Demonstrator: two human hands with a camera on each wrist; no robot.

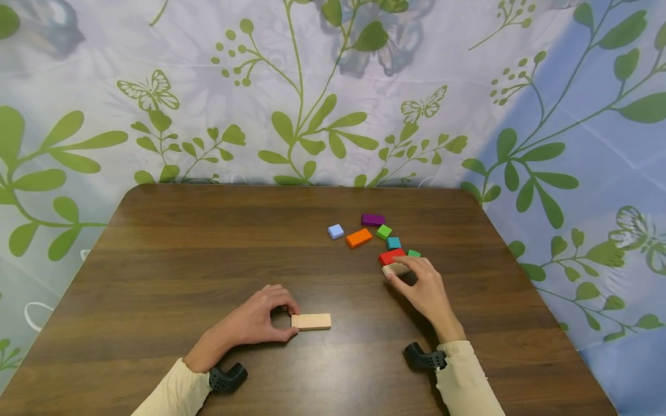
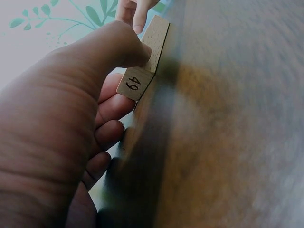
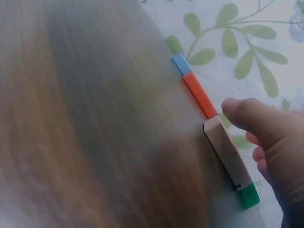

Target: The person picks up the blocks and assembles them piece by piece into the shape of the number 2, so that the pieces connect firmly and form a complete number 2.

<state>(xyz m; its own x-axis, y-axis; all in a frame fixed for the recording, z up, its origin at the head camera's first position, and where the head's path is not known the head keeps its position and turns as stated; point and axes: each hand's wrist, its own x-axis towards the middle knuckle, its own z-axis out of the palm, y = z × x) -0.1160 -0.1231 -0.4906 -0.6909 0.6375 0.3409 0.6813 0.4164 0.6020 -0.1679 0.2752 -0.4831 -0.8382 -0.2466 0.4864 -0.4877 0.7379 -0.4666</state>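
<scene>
So the left hand had its grip closed on the end of a numbered wooden block, pinched between thumb and fingers. That block lay flat on the brown tabletop, toward the near side, with what looked like a 49 on its end face.

The right hand was curved over a second wooden block, farther back and to the right. Honestly couldn't tell if that grip was actually closed on it, since the thumb was near one end but the fingers were mostly hidden.

That block lay just beside a red block, with a dark green block near its right end. Behind those, loosely scattered, were a teal block, lime block, orange block, purple block and pale blue block.
</scene>
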